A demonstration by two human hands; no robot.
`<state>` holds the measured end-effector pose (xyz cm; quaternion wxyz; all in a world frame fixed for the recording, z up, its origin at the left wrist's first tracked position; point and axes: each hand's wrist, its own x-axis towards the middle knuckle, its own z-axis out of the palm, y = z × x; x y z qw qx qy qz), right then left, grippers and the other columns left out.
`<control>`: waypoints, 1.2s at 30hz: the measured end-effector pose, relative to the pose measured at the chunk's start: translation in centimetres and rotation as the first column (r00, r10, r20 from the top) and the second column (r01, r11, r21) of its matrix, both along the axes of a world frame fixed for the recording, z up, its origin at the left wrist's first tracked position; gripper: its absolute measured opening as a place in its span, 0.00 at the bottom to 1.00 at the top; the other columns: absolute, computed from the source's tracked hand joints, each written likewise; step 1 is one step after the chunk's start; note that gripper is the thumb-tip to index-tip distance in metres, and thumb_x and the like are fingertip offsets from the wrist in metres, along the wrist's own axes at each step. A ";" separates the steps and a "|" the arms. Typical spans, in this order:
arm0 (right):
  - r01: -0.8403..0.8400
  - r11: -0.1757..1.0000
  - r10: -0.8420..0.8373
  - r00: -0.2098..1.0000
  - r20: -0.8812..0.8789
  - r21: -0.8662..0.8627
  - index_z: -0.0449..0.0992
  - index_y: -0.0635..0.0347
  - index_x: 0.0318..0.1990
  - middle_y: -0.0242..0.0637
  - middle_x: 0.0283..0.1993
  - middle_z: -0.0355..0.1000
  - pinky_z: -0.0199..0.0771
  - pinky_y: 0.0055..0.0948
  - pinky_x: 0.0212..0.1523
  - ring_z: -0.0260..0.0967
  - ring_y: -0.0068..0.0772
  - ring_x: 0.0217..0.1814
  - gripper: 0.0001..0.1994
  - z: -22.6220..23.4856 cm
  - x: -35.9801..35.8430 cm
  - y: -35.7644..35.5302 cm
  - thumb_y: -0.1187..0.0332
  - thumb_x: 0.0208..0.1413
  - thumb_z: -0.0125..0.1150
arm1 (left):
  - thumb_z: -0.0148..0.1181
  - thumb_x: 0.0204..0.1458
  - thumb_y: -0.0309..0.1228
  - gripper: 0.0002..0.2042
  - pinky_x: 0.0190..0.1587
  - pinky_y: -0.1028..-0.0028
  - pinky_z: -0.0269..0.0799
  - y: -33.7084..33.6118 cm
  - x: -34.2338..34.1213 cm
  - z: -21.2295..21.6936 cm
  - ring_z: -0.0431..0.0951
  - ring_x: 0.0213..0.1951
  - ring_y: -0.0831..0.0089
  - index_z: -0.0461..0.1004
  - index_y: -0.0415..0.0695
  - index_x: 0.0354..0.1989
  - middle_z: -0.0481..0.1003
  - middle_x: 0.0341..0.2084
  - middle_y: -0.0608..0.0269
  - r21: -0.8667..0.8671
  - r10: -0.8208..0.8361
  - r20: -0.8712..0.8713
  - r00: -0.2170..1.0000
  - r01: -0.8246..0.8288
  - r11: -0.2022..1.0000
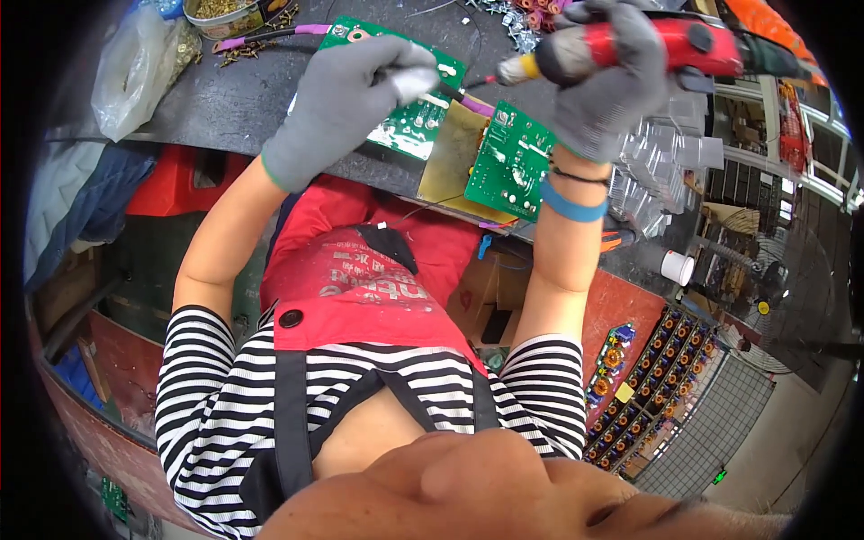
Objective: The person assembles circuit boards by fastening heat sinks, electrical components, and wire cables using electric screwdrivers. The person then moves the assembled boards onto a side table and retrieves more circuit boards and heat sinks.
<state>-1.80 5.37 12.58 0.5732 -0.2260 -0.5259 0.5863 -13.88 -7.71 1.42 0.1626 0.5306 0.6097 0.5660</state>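
My right hand (pixel 605 94), in a grey glove, is wrapped round a red electric screwdriver (pixel 643 47). The tool lies nearly level, its yellow-banded nose pointing left above the bench. My left hand (pixel 346 99), also gloved, hovers over a green circuit board (pixel 409 135) with its fingers pinched together. A black cable with a purple sleeve (pixel 477 106) runs out from those fingers to a second green circuit board (pixel 511 157); the fingers hide its other end. Both boards rest on a tan plate (pixel 453 153) at the bench's near edge.
Another purple-sleeved black cable (pixel 279 36) lies behind the left board. A tub of brass screws (pixel 220 16) and a clear plastic bag (pixel 139 76) are at far left. Loose metal fasteners (pixel 513 22) sit at the back; clear plastic pieces (pixel 661 162) and a white cup (pixel 677 267) are right.
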 end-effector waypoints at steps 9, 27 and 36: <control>-0.056 0.997 0.057 0.998 0.029 -0.046 0.71 0.66 0.44 0.43 0.31 0.72 0.74 0.32 0.29 0.70 0.38 0.28 0.16 3.7 5.5 -5.2 0.64 0.51 0.56 | 0.72 0.44 0.33 0.11 0.25 0.72 0.69 -3.4 6.1 -0.5 0.76 0.24 0.66 0.79 0.43 0.34 0.75 0.23 0.61 0.207 -0.239 -0.122 0.963 0.260 0.943; -0.001 0.999 0.002 1.000 0.028 -0.043 0.69 0.67 0.45 0.46 0.32 0.73 0.74 0.33 0.32 0.71 0.38 0.28 0.16 4.6 9.1 -7.6 0.69 0.50 0.57 | 0.61 0.57 0.37 0.11 0.26 0.70 0.67 -4.6 10.3 0.1 0.74 0.23 0.62 0.77 0.40 0.37 0.71 0.22 0.57 0.146 -0.261 -0.127 0.957 0.278 0.949; -0.086 0.992 0.085 0.996 -0.010 -0.090 0.70 0.67 0.45 0.44 0.32 0.74 0.74 0.32 0.32 0.72 0.37 0.28 0.15 4.9 10.0 -6.5 0.68 0.52 0.57 | 0.49 0.65 0.40 0.17 0.34 0.75 0.68 -4.2 11.5 0.5 0.70 0.29 0.81 0.75 0.36 0.44 0.74 0.26 0.65 0.043 -0.441 0.479 0.759 0.481 0.876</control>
